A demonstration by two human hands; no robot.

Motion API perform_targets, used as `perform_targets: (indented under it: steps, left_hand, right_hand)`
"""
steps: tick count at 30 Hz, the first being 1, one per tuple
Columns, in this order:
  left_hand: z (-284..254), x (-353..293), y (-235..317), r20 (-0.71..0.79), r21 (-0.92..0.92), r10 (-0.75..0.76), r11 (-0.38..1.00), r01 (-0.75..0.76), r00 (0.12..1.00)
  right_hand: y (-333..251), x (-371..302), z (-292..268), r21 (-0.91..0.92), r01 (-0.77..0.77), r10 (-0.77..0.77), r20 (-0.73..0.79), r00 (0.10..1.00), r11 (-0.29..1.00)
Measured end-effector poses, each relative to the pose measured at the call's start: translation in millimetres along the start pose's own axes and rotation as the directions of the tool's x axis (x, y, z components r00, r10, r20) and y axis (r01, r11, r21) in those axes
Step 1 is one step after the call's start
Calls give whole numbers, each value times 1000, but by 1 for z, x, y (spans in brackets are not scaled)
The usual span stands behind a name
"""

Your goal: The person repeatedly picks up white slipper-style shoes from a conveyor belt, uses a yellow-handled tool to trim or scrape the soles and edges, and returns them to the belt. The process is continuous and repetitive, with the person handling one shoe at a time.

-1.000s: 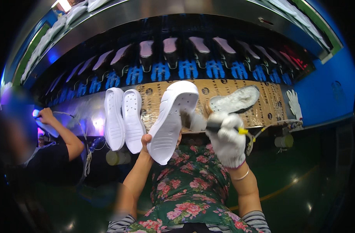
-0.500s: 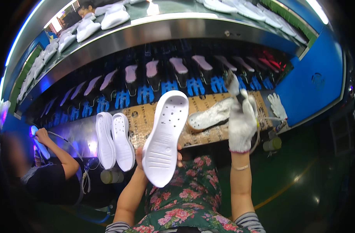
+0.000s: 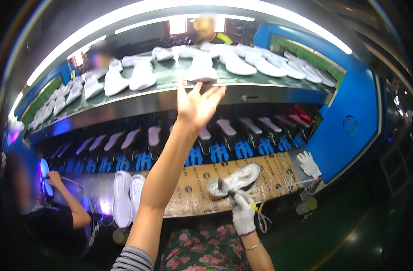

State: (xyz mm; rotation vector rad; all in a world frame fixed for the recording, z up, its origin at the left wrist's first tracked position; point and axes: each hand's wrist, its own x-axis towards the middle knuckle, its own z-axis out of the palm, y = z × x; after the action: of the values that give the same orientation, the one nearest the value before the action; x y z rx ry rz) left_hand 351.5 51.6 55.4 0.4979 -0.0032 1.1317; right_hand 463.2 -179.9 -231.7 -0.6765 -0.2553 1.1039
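My left hand point(image 3: 196, 108), fingers apart, is near a white sole point(image 3: 202, 67) seemingly already placed on the upper shelf point(image 3: 167, 74), my right hand point(image 3: 244, 219) clamps a brush point(image 3: 222, 185), and two soles point(image 3: 122, 198) remain on the counter point(image 3: 99, 181).

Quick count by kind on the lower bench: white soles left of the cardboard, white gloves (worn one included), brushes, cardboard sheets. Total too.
White soles: 2
White gloves: 2, one worn on the right hand
Brush: 1
Cardboard sheet: 1
Total: 6
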Motion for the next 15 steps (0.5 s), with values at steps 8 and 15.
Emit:
perform_targets:
  steps: [8,15]
  left_hand:
    - [-10,85,26,526,712,237,-647,-271,817]
    - [-32,165,7,461,708,437,-706,-24,772]
  right_hand:
    - [3,-21,-25,69,-85,90,-70,993,994]
    - [18,-35,-25,71,-124,128,-65,990,990]
